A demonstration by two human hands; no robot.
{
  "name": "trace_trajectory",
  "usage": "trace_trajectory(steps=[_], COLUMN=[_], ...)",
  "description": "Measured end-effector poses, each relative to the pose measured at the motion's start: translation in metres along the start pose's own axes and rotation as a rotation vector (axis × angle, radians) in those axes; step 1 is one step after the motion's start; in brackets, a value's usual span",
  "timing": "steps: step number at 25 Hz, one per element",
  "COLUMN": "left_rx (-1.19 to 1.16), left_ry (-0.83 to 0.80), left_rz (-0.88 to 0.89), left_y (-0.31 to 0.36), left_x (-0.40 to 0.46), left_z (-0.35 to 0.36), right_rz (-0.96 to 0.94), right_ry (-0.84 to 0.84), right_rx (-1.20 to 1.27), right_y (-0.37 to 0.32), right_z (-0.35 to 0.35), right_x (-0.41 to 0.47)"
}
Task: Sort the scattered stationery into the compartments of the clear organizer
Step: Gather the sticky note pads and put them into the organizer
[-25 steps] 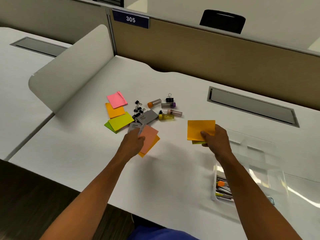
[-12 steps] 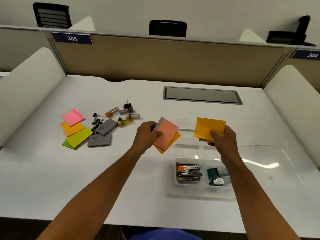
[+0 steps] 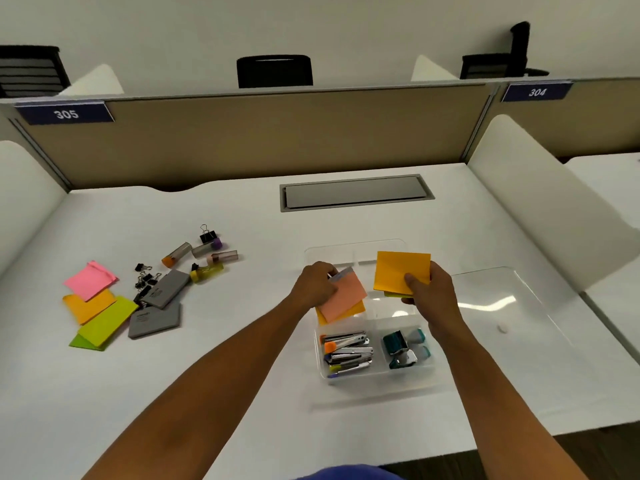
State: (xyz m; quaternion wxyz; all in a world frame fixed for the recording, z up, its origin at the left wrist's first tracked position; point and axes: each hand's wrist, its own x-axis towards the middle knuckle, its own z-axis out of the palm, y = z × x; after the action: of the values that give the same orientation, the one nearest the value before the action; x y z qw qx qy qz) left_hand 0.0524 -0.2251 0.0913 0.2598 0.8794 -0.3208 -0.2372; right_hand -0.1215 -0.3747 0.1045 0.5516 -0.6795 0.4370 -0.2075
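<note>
While four sticky pads lie loose, both hands, left and right, each clamp two more.

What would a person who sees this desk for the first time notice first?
Most likely the two hands over the clear organizer in the middle: the left hand holds salmon and orange sticky notes, the right hand an orange pad. Next, the bright pile of sticky pads, binder clips and grey cards on the desk's left side.
</note>
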Motion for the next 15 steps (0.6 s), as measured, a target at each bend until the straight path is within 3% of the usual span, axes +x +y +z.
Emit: trace_trajectory(steps=[9,11,15], left_rx=[0.392,0.358,0.04], left_ry=[-0.14,-0.1,0.08], left_rz=[0.122,0.135,0.115], left_y=[-0.008,-0.013,-0.018], left_x=[0.013,0.013,0.011], left_z=[0.029,0.032,0.024], right_rz=[0.018,0.019,0.03], right_ry=[-0.002,0.001,-0.049], right_rx=[-0.092,-0.127,-0.15], right_y=[0.01,0.014,0.016], right_z=[0.003,0.005,0.013], right_x=[0.001,0.0,0.0])
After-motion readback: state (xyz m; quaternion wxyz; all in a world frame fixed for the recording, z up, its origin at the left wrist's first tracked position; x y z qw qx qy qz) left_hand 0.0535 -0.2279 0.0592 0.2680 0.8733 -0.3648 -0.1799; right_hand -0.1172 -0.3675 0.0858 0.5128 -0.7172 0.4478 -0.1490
